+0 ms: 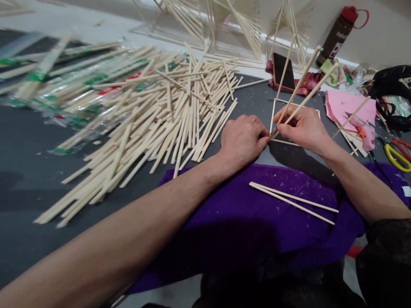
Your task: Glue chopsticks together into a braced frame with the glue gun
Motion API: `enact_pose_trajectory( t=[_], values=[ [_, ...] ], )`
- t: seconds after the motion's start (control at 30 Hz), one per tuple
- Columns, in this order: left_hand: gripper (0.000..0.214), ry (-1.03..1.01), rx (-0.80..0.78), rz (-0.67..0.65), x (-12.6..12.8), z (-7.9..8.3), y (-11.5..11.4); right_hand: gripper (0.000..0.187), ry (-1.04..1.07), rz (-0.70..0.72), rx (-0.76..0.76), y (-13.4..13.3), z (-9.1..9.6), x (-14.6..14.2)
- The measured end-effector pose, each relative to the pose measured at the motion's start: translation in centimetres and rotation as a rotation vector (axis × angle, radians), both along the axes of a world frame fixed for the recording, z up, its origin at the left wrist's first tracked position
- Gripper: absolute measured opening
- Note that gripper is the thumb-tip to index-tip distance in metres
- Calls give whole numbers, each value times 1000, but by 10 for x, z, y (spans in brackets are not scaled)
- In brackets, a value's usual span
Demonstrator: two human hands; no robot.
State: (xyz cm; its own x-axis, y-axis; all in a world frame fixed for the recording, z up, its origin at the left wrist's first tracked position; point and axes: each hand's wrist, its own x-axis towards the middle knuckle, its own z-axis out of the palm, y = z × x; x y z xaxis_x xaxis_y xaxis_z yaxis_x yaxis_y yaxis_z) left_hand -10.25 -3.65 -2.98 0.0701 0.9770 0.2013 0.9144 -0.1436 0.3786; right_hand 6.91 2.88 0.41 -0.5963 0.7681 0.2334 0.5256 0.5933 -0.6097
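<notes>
My right hand (303, 128) is closed round two slanting wooden chopsticks (303, 81), which rise to the upper right. Their lower ends meet the near left corner of a square chopstick frame (272, 113) lying on the dark table. At that same corner, the thumb and fingers of my left hand (242, 137) pinch; the exact grip is partly hidden. Another thin stick (285, 64) stands slanted at the frame's far left corner. Two loose chopsticks (293, 199) rest on a purple cloth (231, 222) in front of my hands.
Left of my hands spreads a big heap of loose chopsticks (180, 115), with plastic-wrapped packets (93, 79) behind. Fan-like stick structures (247, 32) stand by the wall. A phone (283, 72), a bottle (338, 36), pink paper (349, 107) and yellow-handled scissors (396, 158) lie around the right side.
</notes>
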Motion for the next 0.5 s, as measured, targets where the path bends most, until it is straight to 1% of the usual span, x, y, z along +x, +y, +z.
enact_pose_trajectory(
  t=[0.2,0.37,0.5],
  values=[
    [23,-3,52,-14,-2,-4,1,16,51,12,19,1,-4,-1],
    [25,13,22,-7,-1,-2,0,12,70,17,37,1,-7,-3],
    [23,16,18,-1,-1,-1,0,13,119,24,38,2,-10,-2]
  ],
)
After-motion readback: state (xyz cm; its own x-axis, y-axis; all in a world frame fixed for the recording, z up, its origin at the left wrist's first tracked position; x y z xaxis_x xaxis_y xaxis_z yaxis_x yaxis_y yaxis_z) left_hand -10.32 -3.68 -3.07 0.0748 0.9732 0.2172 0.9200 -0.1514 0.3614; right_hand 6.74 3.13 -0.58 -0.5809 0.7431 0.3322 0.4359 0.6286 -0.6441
